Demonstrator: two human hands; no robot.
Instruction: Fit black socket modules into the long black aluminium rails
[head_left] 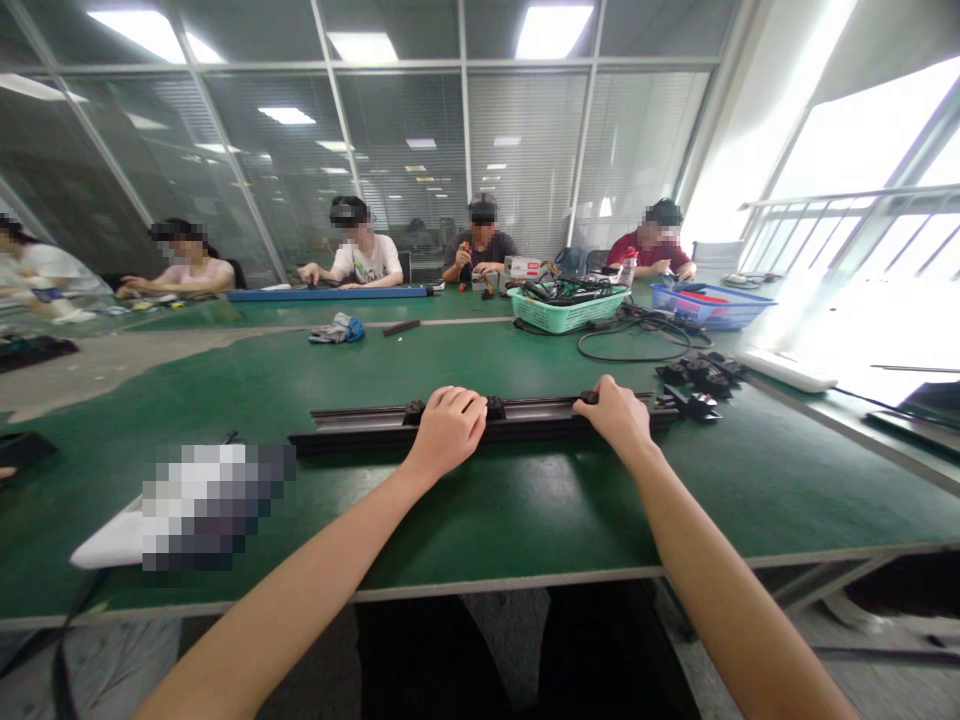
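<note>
A long black channel-shaped rail lies lengthwise across the green table in front of me. Small black blocks sit in its channel near the middle. My left hand is wrapped over the rail there, fingers together, partly covering the blocks. Farther right, my right hand has its thumb and fingers closed on a small black block at the channel; most of that piece is hidden. Just past the rail's right end lies a pile of similar black parts.
A green basket of black cables stands at the back, beside a blue basket. Crumpled cloth and a short dark strip lie mid-table. A pixelated object is at left. Several co-workers sit opposite.
</note>
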